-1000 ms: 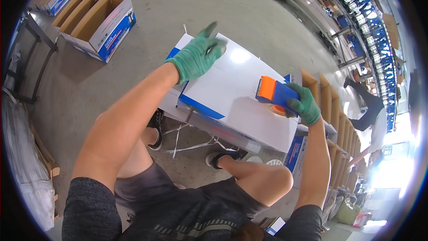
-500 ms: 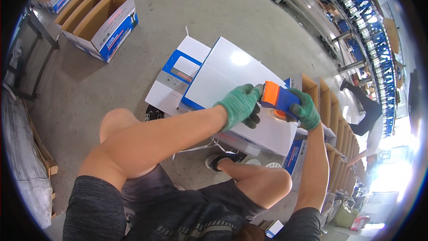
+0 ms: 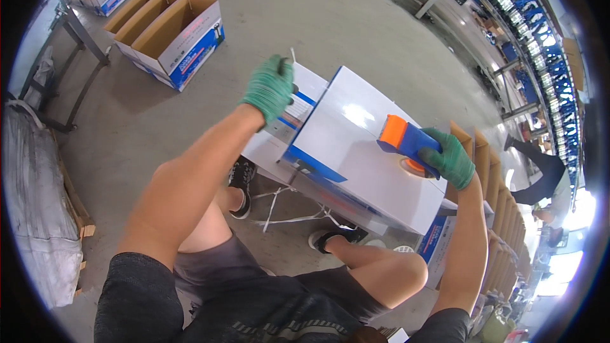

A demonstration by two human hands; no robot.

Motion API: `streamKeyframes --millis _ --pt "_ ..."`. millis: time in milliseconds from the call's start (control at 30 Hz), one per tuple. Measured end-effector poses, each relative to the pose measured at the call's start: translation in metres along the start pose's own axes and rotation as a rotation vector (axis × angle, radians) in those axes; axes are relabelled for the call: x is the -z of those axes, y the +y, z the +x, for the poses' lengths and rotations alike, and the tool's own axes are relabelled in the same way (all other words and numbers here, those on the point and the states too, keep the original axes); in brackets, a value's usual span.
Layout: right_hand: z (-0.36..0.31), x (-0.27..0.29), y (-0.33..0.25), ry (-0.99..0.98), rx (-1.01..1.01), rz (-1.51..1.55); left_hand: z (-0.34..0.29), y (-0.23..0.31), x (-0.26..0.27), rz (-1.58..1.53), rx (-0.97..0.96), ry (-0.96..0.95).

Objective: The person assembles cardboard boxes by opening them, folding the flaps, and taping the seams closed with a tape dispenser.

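My right hand (image 3: 452,160), in a green glove, grips a blue-and-orange tape dispenser (image 3: 413,141) above the right part of a white carton (image 3: 362,165). An orange-edged tape roll shows under the dispenser's body. My left hand (image 3: 270,91), gloved the same way, is curled over the far end of another white carton (image 3: 260,146) with a blue band and a label. Its fingers are bent in, and whatever may be between them is hidden. The left hand is well apart from the dispenser. Light glares off the first carton's top.
Open divided cartons (image 3: 165,32) stand on the floor at the far left. A wrapped stack (image 3: 41,203) on a wooden pallet lies along the left. More brown dividers (image 3: 502,209) line the right, near another person (image 3: 540,168). White straps (image 3: 273,209) hang beside my feet.
My left hand has moved away from the tape dispenser, leftward and farther out over the labelled carton. My right hand keeps hold of the dispenser. The whole view has shifted slightly.
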State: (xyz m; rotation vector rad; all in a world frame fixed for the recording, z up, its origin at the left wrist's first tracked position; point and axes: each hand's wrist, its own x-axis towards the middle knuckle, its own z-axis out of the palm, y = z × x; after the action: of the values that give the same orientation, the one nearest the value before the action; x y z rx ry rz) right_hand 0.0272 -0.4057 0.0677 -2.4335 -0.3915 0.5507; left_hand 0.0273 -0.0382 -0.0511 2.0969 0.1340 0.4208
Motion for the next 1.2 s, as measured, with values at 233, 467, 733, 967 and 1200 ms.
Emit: streamKeyframes --millis 233,467,733,967,1200 --pt "0.011 -0.008 -0.014 -0.064 -0.028 -0.019 -0.006 -0.064 -0.011 -0.448 0.416 -0.187" --pt "0.014 -0.012 -0.017 -0.068 -0.065 -0.06 -0.034 -0.094 -0.082 0.06 0.306 -0.372" --pt "0.011 0.003 -0.024 -0.289 -0.205 0.087 -0.013 0.029 -0.032 0.268 -0.622 -0.661" --pt "-0.051 0.07 0.028 -0.237 -0.305 -0.282 -0.017 0.065 -0.021 0.652 -0.642 -0.787" --pt "-0.162 0.131 0.105 -0.112 -0.57 -0.421 -0.014 0.066 -0.031 0.774 -0.782 -0.852"
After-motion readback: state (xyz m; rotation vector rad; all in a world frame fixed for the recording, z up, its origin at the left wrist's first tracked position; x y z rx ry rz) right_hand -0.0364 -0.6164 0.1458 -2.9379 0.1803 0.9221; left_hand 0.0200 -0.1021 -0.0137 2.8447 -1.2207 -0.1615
